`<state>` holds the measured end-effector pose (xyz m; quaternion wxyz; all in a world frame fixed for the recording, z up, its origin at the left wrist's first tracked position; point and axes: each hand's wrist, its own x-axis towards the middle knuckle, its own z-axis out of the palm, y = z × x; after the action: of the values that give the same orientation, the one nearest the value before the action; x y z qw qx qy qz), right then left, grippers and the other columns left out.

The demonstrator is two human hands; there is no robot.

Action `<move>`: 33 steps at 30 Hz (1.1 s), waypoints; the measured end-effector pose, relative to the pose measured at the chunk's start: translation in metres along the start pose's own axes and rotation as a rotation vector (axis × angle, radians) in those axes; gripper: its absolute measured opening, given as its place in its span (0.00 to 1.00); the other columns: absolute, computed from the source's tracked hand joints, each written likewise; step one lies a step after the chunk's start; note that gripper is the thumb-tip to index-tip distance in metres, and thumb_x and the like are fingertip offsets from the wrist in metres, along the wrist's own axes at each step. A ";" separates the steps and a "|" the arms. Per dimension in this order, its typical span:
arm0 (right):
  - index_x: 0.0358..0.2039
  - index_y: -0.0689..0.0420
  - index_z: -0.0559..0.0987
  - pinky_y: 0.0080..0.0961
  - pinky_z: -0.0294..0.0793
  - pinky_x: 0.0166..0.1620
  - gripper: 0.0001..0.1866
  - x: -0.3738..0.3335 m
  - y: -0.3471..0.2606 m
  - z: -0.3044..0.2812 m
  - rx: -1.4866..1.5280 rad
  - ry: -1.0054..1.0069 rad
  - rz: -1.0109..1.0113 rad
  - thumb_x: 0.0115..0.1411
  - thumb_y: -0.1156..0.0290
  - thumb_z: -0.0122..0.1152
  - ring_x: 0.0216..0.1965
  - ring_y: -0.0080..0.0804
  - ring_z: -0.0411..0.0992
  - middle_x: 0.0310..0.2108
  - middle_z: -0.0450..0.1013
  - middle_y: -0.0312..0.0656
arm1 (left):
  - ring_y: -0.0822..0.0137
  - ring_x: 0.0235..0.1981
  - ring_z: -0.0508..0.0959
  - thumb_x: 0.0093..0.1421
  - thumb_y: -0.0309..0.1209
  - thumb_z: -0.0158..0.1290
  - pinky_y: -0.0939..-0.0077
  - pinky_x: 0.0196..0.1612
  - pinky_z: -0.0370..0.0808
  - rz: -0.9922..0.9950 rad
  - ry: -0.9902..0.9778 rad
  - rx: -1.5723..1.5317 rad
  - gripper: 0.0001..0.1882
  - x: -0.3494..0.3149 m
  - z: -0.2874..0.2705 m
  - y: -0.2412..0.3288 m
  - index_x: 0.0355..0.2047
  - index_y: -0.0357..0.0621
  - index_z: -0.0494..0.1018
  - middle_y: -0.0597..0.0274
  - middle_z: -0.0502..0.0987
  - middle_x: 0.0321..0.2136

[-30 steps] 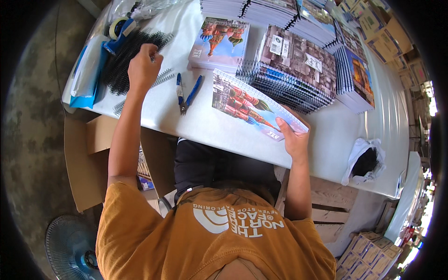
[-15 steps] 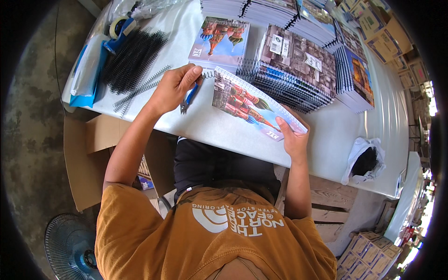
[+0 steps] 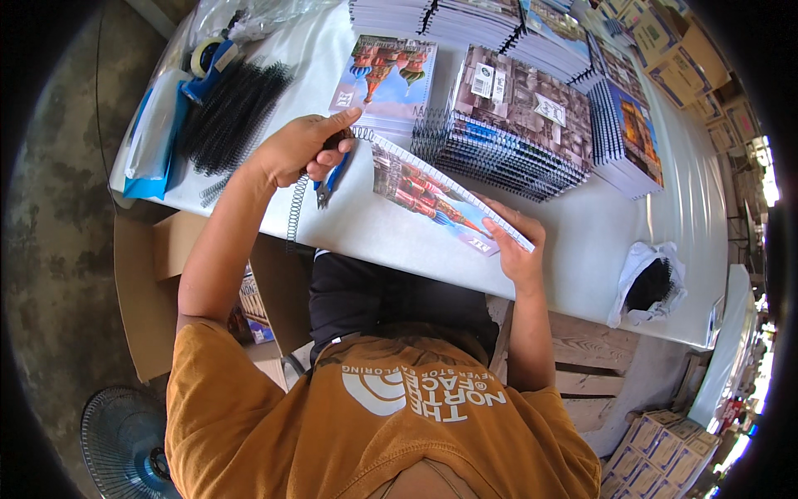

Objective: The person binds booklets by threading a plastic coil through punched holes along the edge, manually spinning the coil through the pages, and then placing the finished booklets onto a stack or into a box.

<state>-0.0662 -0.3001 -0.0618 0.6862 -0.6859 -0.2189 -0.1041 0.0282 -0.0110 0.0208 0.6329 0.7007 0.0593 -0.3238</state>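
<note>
My right hand (image 3: 520, 243) grips the right end of a notebook (image 3: 428, 198) with domed towers on its cover, tilted with its punched edge up. My left hand (image 3: 301, 150) is closed around a dark spiral binding coil (image 3: 294, 214). One length of the coil hangs below the hand; the other end reaches the notebook's left corner. Whether it is threaded into the holes there is too small to tell. Blue-handled pliers (image 3: 326, 191) lie on the table just under my left fingers. Just beyond, a stack of similar notebooks (image 3: 386, 75) carries the same cover picture.
Coil-bound notebooks (image 3: 532, 108) are piled behind my right hand, with more (image 3: 628, 137) beside them. Loose black coils (image 3: 237, 116) and a tape dispenser (image 3: 212, 66) sit at left. A white bag of coils (image 3: 652, 283) lies at right. An open carton (image 3: 141, 291) stands below the table.
My left hand has curled its fingers and shifted slightly left and down, and a coil length now hangs below it. The notebook has tipped, its right end slightly lower.
</note>
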 end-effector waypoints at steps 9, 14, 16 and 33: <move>0.41 0.66 0.76 0.24 0.71 0.45 0.14 0.000 0.005 -0.012 -0.038 -0.092 -0.050 0.52 0.83 0.56 0.41 0.35 0.74 0.42 0.73 0.52 | 0.84 0.11 0.56 0.60 0.45 0.48 0.89 0.12 0.53 0.156 -0.168 -0.110 0.17 0.002 -0.010 0.004 0.24 0.45 0.64 0.73 0.62 0.15; 0.41 0.65 0.76 0.21 0.71 0.43 0.13 -0.006 0.001 -0.005 -0.066 0.028 0.077 0.53 0.81 0.57 0.39 0.29 0.74 0.39 0.75 0.48 | 0.83 0.16 0.56 0.63 0.44 0.43 0.89 0.18 0.54 0.334 -0.110 0.336 0.17 -0.020 -0.005 0.022 0.27 0.44 0.65 0.73 0.62 0.20; 0.42 0.65 0.76 0.19 0.70 0.43 0.13 -0.006 0.004 -0.002 -0.010 0.102 0.065 0.55 0.79 0.57 0.38 0.25 0.73 0.38 0.75 0.46 | 0.82 0.18 0.56 0.63 0.45 0.41 0.88 0.20 0.55 0.478 -0.043 0.461 0.18 -0.014 -0.003 0.007 0.27 0.43 0.65 0.73 0.60 0.19; 0.41 0.66 0.76 0.23 0.72 0.43 0.13 -0.005 0.007 -0.001 -0.070 0.009 -0.124 0.53 0.82 0.56 0.40 0.33 0.74 0.40 0.74 0.51 | 0.79 0.17 0.63 0.61 0.43 0.46 0.85 0.20 0.59 0.200 -0.081 0.257 0.17 -0.004 -0.003 0.003 0.25 0.42 0.67 0.69 0.64 0.15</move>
<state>-0.0674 -0.3014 -0.0701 0.6548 -0.6942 -0.2541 -0.1571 0.0278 -0.0075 0.0258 0.5691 0.7646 -0.0780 -0.2923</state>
